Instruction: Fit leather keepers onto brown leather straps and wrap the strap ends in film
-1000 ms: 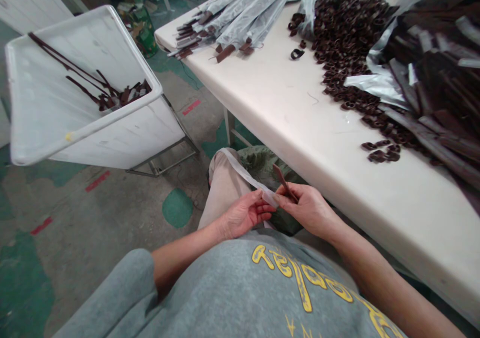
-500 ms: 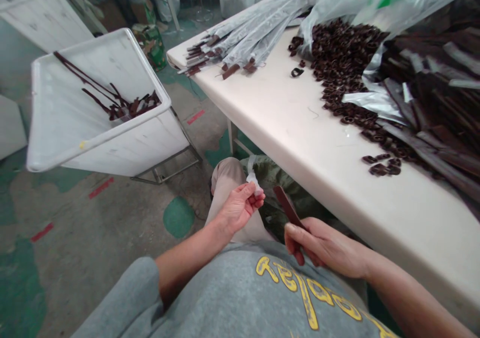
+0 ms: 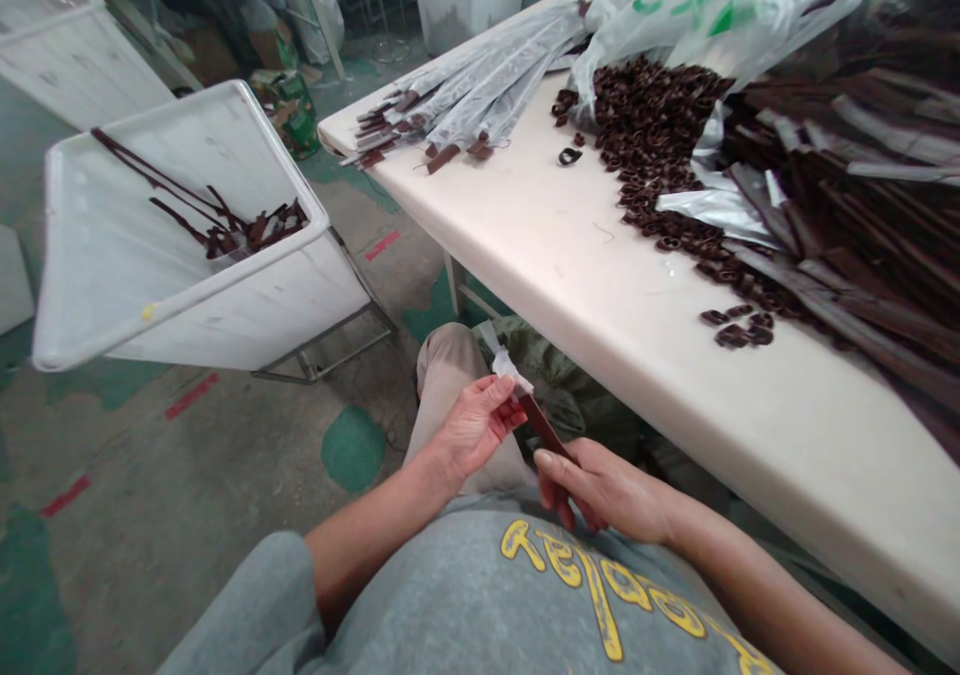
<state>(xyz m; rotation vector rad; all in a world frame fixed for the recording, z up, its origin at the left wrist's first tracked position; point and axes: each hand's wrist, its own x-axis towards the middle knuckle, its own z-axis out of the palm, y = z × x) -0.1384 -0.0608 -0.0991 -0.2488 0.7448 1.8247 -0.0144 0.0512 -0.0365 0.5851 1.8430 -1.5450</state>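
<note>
Taking clock positions from the middle of the head view, a white plastic bin (image 3: pixel 247 320) is standing between nine and ten o'clock on a metal stand (image 3: pixel 319 367), with dark brown strip pieces (image 3: pixel 259 232) lying inside. A green floor patch (image 3: pixel 352 448) is showing at eight.

At twelve, a bundle of plastic-sleeved strips (image 3: pixel 480 85) is lying on the pale-topped table (image 3: pixel 540 240). Near the middle, at six, the left hand (image 3: pixel 480 423) is pinching a translucent white plastic sleeve (image 3: pixel 508 365) between thumb and fingers. At five, a flat brown strip (image 3: pixel 541 423) is slanting toward eleven, its upper end meeting the sleeve; whether it is entering, I cannot tell. A single dark loop (image 3: pixel 570 156) is lying at one.

Between four and five, the right hand (image 3: pixel 600 490) is gripping the strip's lower end, thumb on top, fingers curling under. Brown loops (image 3: pixel 656 135) are piling up at two, below a clear bag with green print (image 3: pixel 697 5). A small loop cluster (image 3: pixel 739 328) is resting at three, and a heap of long brown strips (image 3: pixel 862 205) is spreading between two and three.
</note>
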